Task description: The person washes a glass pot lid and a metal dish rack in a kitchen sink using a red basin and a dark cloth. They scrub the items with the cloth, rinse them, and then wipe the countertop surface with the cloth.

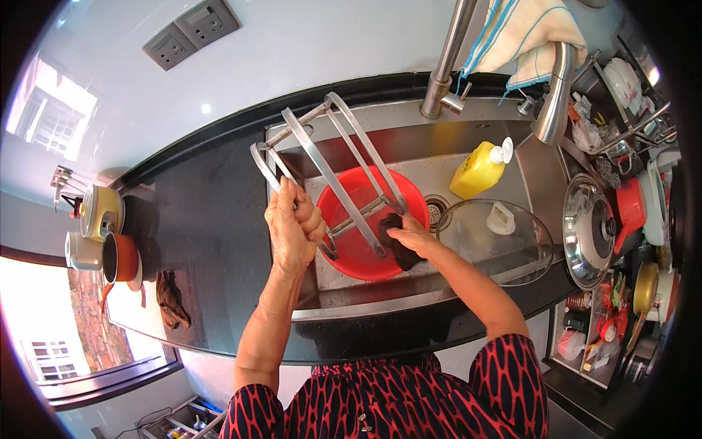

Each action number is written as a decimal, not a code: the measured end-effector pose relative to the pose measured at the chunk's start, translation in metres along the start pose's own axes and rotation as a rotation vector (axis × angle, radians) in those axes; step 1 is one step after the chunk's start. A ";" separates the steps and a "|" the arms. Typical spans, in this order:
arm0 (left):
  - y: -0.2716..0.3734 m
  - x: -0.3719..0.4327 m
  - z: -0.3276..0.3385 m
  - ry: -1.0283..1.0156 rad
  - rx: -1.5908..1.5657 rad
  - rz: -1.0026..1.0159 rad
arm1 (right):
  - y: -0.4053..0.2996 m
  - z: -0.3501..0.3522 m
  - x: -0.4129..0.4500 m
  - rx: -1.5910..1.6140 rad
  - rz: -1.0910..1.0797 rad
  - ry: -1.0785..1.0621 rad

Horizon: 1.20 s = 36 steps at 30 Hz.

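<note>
My left hand (295, 222) is closed around a bar of a folding metal rack (323, 170), which is tilted over the sink. The rack's lower end reaches into a red plastic basin (351, 267) that stands in the stainless steel sink. At the rack's lower right corner, my right hand (411, 237) holds a dark cloth (405, 257) against the metal. Behind the basin to the right, a yellow pump bottle (478, 171) stands tilted in the sink. A clear glass lid (524, 247) with a pale knob lies near my right forearm.
A steel faucet (439, 90) rises behind the sink, and a towel (532, 41) hangs over its spout. A steel pot lid (587, 230) stands at the right edge. On the left of the black counter (219, 219) are a saucepan (119, 258), a yellow cooker (103, 211) and a brown cloth (171, 300).
</note>
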<state>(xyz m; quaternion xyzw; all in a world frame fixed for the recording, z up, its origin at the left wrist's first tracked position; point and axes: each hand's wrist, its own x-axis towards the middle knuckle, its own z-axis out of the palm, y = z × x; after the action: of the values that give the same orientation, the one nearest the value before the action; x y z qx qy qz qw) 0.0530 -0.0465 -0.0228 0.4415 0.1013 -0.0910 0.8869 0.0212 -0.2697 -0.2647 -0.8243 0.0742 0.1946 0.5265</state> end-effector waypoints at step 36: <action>-0.050 -0.031 -0.041 -0.282 0.740 0.026 | -0.196 -0.093 0.007 -0.200 -0.217 0.188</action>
<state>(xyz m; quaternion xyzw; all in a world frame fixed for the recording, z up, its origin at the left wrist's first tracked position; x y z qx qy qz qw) 0.0068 -0.0407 -0.0770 0.7159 -0.0669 -0.1697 0.6740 0.1146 -0.2671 -0.0686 -0.8902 0.0141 0.0651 0.4506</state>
